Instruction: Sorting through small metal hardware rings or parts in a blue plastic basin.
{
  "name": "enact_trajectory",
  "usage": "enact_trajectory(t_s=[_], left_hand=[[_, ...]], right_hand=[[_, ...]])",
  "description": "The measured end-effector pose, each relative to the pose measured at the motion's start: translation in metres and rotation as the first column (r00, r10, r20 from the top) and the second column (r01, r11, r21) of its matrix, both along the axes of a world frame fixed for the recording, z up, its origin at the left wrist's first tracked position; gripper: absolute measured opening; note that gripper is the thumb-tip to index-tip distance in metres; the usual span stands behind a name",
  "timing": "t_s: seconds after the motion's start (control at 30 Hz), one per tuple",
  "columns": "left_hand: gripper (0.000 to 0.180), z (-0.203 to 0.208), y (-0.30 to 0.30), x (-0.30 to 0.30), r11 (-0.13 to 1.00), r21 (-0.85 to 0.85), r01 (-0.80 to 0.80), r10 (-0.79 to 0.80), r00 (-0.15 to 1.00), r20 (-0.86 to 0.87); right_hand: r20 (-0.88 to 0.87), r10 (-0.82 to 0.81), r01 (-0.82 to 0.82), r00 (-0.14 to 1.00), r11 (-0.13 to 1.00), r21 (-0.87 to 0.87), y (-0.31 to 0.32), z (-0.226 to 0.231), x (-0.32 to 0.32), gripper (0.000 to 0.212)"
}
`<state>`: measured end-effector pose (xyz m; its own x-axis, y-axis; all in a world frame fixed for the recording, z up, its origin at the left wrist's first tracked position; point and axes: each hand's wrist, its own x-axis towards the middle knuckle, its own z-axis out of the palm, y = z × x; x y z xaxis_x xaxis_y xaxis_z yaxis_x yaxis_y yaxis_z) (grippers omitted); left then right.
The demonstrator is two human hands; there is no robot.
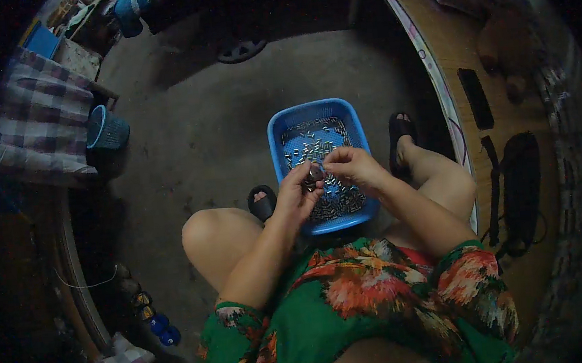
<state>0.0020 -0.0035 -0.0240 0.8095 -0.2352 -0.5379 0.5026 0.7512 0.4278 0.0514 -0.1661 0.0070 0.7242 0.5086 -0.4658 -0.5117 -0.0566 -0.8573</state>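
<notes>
A seated person works over a blue basket [275, 145], a round, shiny metal piece [315, 173] gripped in the fingers of the left hand [295, 193]; the right hand [359, 168] comes to it with thumb and forefinger drawn together in a pinch, any part between them too small to tell; for such close fingerwork, steadiness would seem to count most: the left grip firm but clear of the piece's face, the right pinch light and square to it, both hands best kept over the basket so that anything dropped lands inside; the metal piece lies at the left hand's fingertips, just left of the right fingertips, above the basket's middle; below, small metal cylinders [319, 146] lie strewn both far and near of the hands.
</notes>
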Motion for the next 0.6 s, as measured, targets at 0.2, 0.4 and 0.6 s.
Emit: enact_trajectory(t_s=[0.2, 0.4, 0.6], left_hand=[[0.022, -0.002, -0.003, -0.003, 1.0, -0.024, -0.013, 0.013, 1.0, 0.011], [0.021, 0.0, -0.003, -0.003, 1.0, -0.019, 0.0, 0.001, 1.0, 0.019], [0.02, 0.005, -0.004, -0.003, 0.999, -0.004, 0.034, -0.034, 0.999, 0.014]], right_hand=[[-0.022, 0.0, -0.001, 1.0, 1.0, -0.024, 0.006, 0.004, -0.006, 0.013], [0.038, 0.001, -0.002, 0.999, 1.0, 0.029, 0.009, 0.01, -0.009, 0.013], [0.161, -0.014, 0.019, 0.987, 0.999, -0.03, 0.008, 0.005, -0.009, 0.012]])
